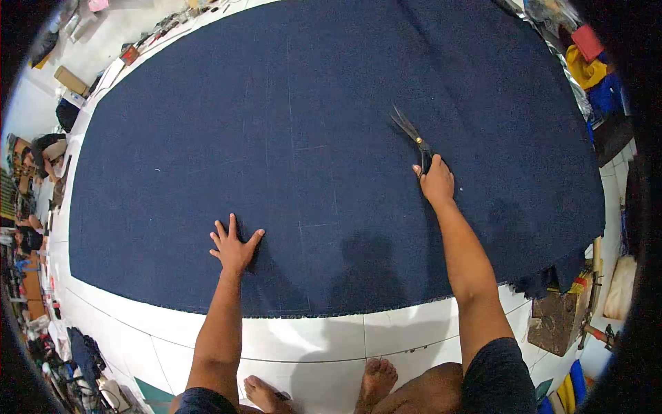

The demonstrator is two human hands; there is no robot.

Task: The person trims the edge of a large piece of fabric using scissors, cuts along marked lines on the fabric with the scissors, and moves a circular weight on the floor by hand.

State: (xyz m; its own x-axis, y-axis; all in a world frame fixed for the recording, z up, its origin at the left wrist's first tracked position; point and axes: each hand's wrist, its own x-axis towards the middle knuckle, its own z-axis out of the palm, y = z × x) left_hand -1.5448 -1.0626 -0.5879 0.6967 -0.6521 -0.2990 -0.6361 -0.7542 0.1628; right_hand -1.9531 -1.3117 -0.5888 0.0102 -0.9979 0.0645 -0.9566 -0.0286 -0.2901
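Observation:
A large dark blue cloth [207,138] lies spread over the white tiled floor, with thin pale lines marked on it. My right hand [437,181] is wrapped round the black handles of a pair of scissors [416,136] at the right of the middle. The blades point up and to the left, slightly apart, over the cloth. Flat on the cloth at the lower left rests my left hand [235,247], its fingers spread and nothing in it. The pale lines run between my two hands.
My bare feet stand on the white tiles [331,339] below the cloth's frayed edge. A brown block [554,321] sits at the lower right. Other people [48,153] sit at the far left among clutter. Yellow cloth [586,67] lies at the upper right.

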